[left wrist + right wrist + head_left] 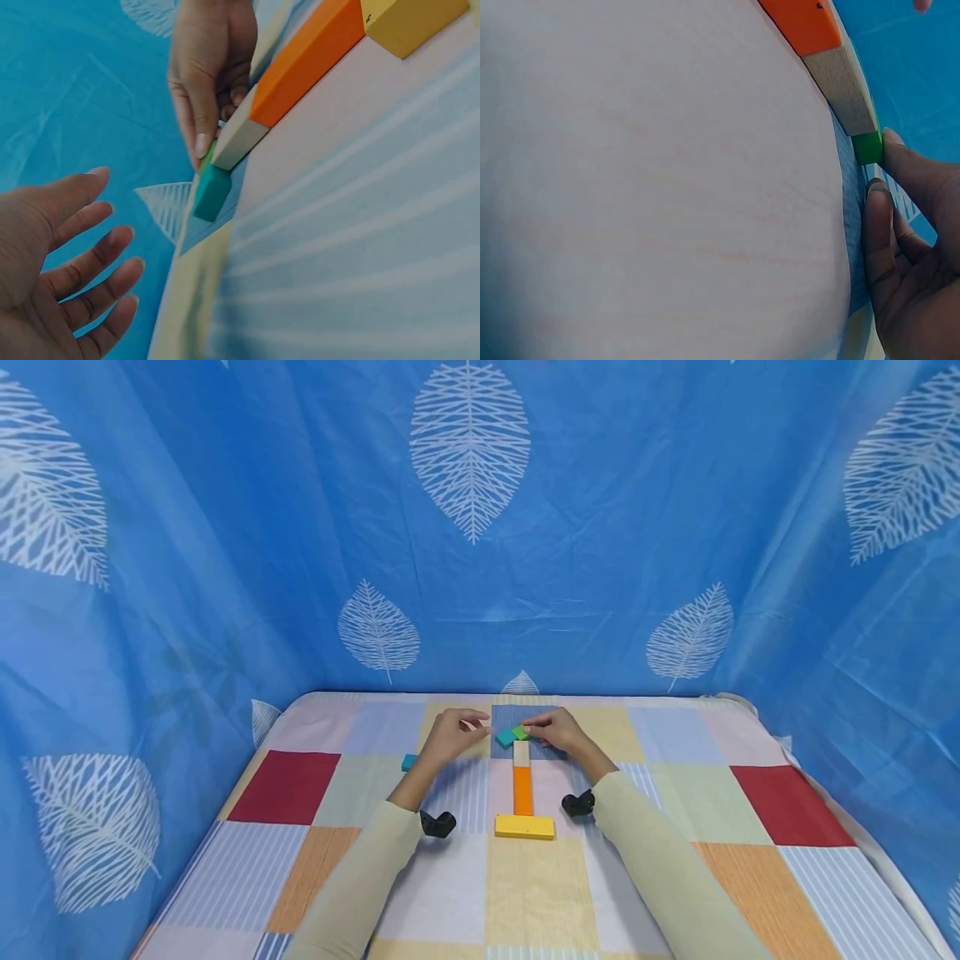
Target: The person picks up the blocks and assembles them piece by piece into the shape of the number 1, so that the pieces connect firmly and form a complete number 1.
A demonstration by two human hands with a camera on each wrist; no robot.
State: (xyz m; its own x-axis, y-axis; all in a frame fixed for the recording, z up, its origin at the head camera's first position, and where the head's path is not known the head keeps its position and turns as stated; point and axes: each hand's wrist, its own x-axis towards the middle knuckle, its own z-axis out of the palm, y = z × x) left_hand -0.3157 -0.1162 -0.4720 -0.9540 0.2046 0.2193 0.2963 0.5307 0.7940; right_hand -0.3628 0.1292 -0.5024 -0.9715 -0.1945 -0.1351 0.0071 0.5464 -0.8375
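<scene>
My right hand (557,730) pinches a small green block (520,732) at the far end of a row of blocks. In the right wrist view the thumb touches the green block (868,148). A teal block (506,737) lies beside the green one, turned at a slant. Below them a pale wooden block (521,753) meets a long orange block (522,791), which runs down to a yellow block (524,827) lying crosswise. My left hand (455,732) hovers left of the teal block, fingers apart and holding nothing, as the left wrist view of the hand (67,262) confirms.
Another teal block (408,762) lies by the left forearm, partly hidden. A patchwork cloth (540,893) covers the table. Blue curtains (570,568) with white leaf prints hang behind and on both sides. Dark wrist cameras (438,823) stick out from both sleeves.
</scene>
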